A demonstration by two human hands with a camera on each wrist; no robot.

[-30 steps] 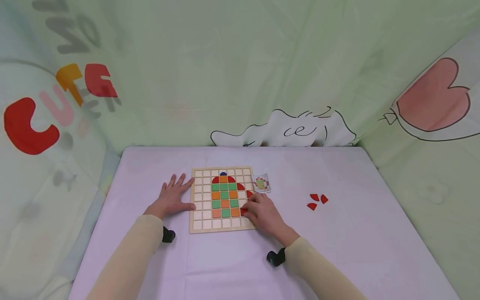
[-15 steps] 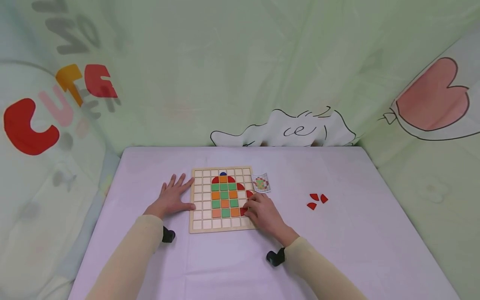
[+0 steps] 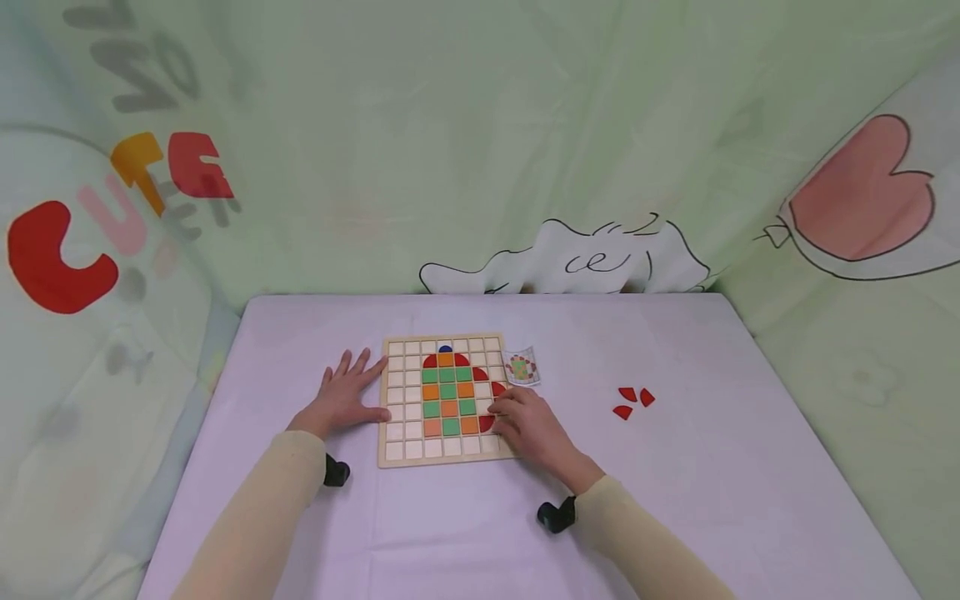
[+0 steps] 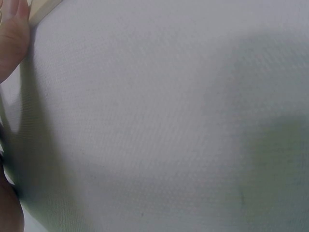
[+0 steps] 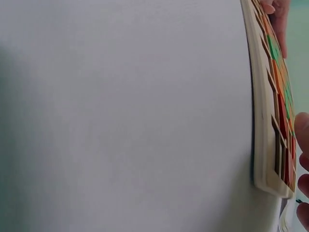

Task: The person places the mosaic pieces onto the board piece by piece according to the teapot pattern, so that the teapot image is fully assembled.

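A wooden grid board point(image 3: 405, 458) lies on the table, with green, orange and salmon square tiles, red quarter-circle tiles and a blue half-round tile in its cells. My left hand point(image 3: 341, 400) has its fingers spread, its fingertips and thumb touching the board's left edge. Over the board's right side is my right hand point(image 3: 528, 425), fingers loosely bent. Its thumb is beside a red quarter-circle tile point(image 3: 486, 423) in the lower right. In the right wrist view the thumb point(image 5: 302, 133) appears raised off the tiles, with nothing seen between the fingers. The hand partly covers the right cells.
A small pattern card point(image 3: 521, 367) lies against the board's upper right edge. Further right, several loose red quarter-circle tiles point(image 3: 626, 393) are grouped on the pale purple tablecloth point(image 3: 712, 467). Printed fabric hangs behind the table and at both sides.
My right hand has eased slightly to the right, and its thumb has come away from the lower red tile, which shows more fully. The left hand has stayed in place.
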